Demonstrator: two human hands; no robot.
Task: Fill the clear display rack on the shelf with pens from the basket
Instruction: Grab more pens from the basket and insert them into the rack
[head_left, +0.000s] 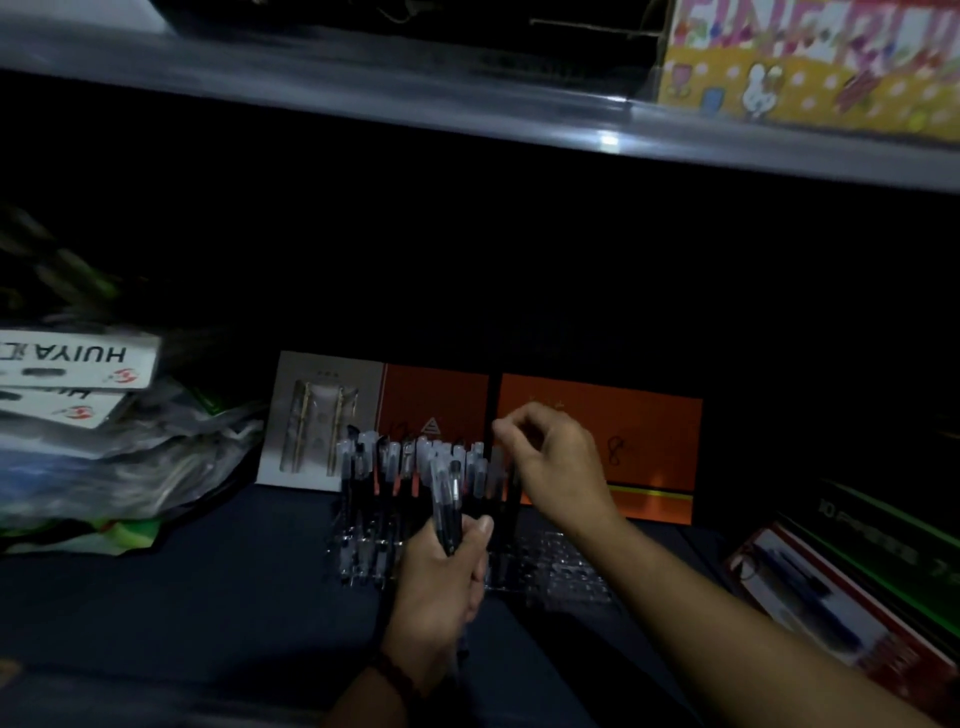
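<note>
An upside-down white box (78, 358) reads "HUIYA". The left grip (441, 577) clasps slim black clear-capped pens (451, 499). The right grip (556, 467) curls over the clear plastic rack (566, 566), its hold unclear.

Very dim and grainy throughout. The upper shelf edge (467, 98) catches pale light with one small glare spot; beneath it the recess falls into near-black shadow. Motion blur smears the packets left of the orange boxes (597, 447), and wide-angle bending curves that shelf edge.

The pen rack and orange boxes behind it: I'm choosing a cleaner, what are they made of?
The rack looks like clear glossy plastic: the shelf shows through, with glints. The orange boxes look like matt printed cardboard; dim light leaves that open.
</note>
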